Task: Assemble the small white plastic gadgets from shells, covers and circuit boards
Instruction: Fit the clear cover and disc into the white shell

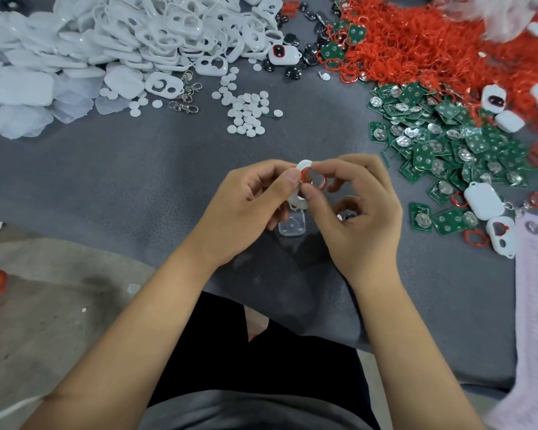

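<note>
Cover (298, 201): pinched in left hand (249, 206) grip; right hand (359, 209) grip pinches red ring (311, 178) directly above it.

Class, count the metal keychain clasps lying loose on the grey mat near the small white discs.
3, though overlap may hide more. One clasp lies nearest the person, beside the white discs; a second just beyond it; a third against the white shell pile.

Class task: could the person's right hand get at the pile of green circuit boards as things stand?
Probably not at once: the right hand pinches the white shell with a red ring, as does the left hand. Once freed, open grey mat leads to the green circuit boards.
</note>
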A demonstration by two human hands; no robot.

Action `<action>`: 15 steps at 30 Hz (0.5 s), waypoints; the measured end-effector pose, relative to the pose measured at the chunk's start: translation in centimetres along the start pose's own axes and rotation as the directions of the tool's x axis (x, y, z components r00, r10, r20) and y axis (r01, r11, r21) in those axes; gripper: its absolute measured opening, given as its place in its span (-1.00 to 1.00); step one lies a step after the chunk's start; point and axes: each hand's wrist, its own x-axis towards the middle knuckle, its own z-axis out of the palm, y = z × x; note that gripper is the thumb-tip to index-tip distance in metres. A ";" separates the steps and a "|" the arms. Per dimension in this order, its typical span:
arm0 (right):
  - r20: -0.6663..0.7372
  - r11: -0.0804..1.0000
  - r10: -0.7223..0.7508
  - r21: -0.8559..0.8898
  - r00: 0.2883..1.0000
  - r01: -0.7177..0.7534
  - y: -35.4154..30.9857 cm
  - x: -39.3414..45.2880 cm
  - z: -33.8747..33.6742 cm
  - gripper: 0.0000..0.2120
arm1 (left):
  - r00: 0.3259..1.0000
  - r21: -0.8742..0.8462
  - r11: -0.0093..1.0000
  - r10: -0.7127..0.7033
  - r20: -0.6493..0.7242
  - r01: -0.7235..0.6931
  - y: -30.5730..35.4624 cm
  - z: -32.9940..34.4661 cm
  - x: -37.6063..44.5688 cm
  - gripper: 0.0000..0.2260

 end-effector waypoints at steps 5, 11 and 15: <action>0.029 0.999 0.031 0.022 0.999 -0.031 0.1 0.0 -0.3 -0.85 | 0.998 -0.024 1.000 -0.005 0.064 0.007 0.2 -0.4 0.0 -0.81; 0.046 0.994 0.064 0.085 0.997 -0.068 0.2 0.1 -0.9 -0.81 | 0.995 -0.028 1.000 -0.004 0.105 0.007 0.4 -0.5 0.1 -0.79; 0.001 0.995 0.039 0.088 0.999 -0.039 0.1 0.3 -0.5 -0.79 | 0.996 -0.084 0.996 0.025 0.083 -0.018 0.3 -0.3 0.1 -0.81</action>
